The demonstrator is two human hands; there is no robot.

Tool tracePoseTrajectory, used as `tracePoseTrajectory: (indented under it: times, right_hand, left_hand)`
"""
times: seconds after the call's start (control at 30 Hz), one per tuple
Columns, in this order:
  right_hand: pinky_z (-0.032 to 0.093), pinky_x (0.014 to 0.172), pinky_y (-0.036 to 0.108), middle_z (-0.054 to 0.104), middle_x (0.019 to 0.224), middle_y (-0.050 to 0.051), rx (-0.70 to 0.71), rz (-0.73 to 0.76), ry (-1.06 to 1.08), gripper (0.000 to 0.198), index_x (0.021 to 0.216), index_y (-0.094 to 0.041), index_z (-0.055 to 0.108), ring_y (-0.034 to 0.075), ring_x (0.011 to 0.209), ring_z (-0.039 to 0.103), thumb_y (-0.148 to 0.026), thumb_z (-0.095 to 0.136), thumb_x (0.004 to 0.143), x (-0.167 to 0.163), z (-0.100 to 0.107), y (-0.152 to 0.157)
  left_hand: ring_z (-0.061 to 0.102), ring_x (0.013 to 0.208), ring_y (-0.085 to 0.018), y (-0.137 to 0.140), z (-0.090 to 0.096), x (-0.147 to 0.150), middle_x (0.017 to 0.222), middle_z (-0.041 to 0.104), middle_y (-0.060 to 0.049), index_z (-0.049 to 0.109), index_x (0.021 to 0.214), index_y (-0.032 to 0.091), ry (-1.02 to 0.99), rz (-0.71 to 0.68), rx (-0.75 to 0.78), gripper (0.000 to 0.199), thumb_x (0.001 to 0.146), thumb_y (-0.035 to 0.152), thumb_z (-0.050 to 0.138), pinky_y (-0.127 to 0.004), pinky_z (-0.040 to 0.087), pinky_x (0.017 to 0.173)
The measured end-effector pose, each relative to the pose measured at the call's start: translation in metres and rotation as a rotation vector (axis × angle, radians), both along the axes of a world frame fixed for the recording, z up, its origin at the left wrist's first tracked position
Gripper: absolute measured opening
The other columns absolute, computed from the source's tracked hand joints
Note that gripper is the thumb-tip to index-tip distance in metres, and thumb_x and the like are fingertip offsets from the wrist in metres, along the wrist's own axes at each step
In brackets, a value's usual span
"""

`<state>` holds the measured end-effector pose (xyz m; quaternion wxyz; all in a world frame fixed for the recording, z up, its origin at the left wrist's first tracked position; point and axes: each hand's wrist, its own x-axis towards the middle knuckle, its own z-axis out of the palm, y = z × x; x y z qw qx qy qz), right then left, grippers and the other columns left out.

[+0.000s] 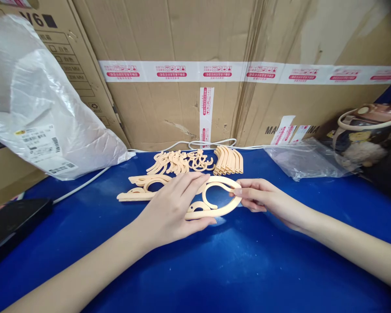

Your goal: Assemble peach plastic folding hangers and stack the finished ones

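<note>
A beige plastic folding clothes hanger (224,212), folded into a loop with a curved hook inside it, is held between both hands just above the blue table. My left hand (169,208) lies over its left part, fingers along the far edge and thumb at the near edge, hiding that part. With thumb and fingers, my right hand (257,194) pinches the loop's rounded right end. More folded hangers (133,197) lie stacked to the left, partly behind my left hand. Farther back are a pile of loose curved hooks (174,161) and a row of hanger arms (228,160).
Large cardboard boxes (169,113) stand along the back. A white plastic mailing bag (52,117) leans at the left, above a black object (16,226). A clear plastic bag (306,158) and a brown bag (371,134) sit at the right. A white cable (81,185) crosses the blue table (231,269).
</note>
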<state>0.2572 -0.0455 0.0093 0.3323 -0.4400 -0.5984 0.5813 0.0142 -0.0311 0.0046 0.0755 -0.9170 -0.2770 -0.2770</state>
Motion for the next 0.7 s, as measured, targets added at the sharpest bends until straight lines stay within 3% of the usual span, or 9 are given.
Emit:
tracePoseTrajectory:
  times: [0.27,0.7]
  right_hand:
    - [0.014,0.043,0.024,0.038,0.054,-0.007,0.002,0.022,0.051,0.029,0.075,-0.015,0.054,0.006,0.047,0.025,-0.040,0.063,0.086,0.0006,-0.0037,-0.0016]
    - [0.017,0.035,0.019,0.043,0.046,-0.008,0.065,0.041,0.008,0.027,0.075,-0.017,0.052,0.004,0.037,0.029,-0.040,0.063,0.082,-0.0016,-0.0050,-0.0035]
  left_hand:
    - [0.054,0.115,-0.029,0.0005,-0.0009,0.0010,0.125,0.056,-0.017,0.039,0.131,0.011,0.038,-0.010,0.078,0.072,0.081,0.057,0.061,-0.043,0.046,0.097]
    - [0.054,0.116,-0.030,-0.0025,-0.0036,0.0049,0.126,0.057,-0.018,0.043,0.130,0.008,0.087,-0.006,0.135,0.067,0.083,0.052,0.060,-0.043,0.046,0.098]
